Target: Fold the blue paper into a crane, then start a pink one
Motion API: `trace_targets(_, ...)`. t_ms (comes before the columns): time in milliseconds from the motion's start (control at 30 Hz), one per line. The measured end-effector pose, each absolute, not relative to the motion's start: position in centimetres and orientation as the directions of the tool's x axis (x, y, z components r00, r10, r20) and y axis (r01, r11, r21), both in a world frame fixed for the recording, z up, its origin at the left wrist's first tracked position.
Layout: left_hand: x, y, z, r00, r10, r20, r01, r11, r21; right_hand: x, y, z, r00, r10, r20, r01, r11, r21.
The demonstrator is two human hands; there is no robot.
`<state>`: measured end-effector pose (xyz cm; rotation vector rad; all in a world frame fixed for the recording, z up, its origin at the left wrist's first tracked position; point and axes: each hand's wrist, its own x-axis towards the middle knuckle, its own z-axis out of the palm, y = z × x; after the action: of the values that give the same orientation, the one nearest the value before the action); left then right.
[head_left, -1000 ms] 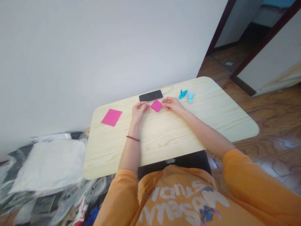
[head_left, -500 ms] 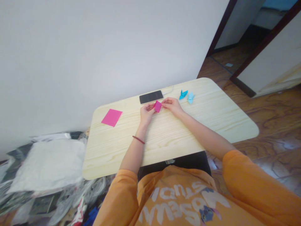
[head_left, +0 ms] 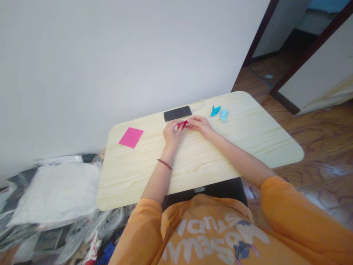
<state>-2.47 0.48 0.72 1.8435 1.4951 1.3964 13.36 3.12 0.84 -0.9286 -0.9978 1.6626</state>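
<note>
Between my two hands is a small folded piece of pink origami paper [head_left: 182, 124], tilted so that a narrow, darker side shows. My left hand [head_left: 171, 131] pinches it from the left, fingers behind and thumb in front. From the right, my right hand [head_left: 199, 124] has its fingers closed at the paper's right corner; its fingertips partly hide that edge. Flat on the table to the left lies a pink paper square [head_left: 131, 138]. Right of my right hand sit a blue folded paper figure [head_left: 215, 110] and a light blue one [head_left: 224, 115].
A dark phone [head_left: 177, 113] with a white cable [head_left: 199, 105] lies behind my hands, near the wall. The pale wooden table [head_left: 143, 176] has rounded corners. A white pillow-like bundle [head_left: 59, 191] and clutter are at the left; wooden floor [head_left: 328, 136] is at the right.
The pink paper in my hands has turned from showing a flat diamond face to a thin, tilted side. Both hands have shifted slightly, and my right fingers now reach further over it.
</note>
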Motion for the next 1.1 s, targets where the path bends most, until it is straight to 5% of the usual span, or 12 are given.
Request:
trace_targets(433,-1.8,0.2,1.0,-0.096,0.877,0.471,0.473,-0.376,0.797,13.1,3.2,0.4,-0.162,0.981,-0.108,-0.212,-0.141,-0.967)
trace_targets(733,-0.6,0.7,-0.3,-0.143,0.944,0.298,0.194,-0.268,0.944,13.2,3.1,1.2,0.02,0.994,-0.105,-0.133,-0.102,-0.986)
trace_targets(1100,-0.3,0.3,0.4,-0.213,0.958,0.192,0.255,-0.135,0.957,13.2,3.4,0.6,0.078,0.997,-0.008,0.121,-0.017,-0.993)
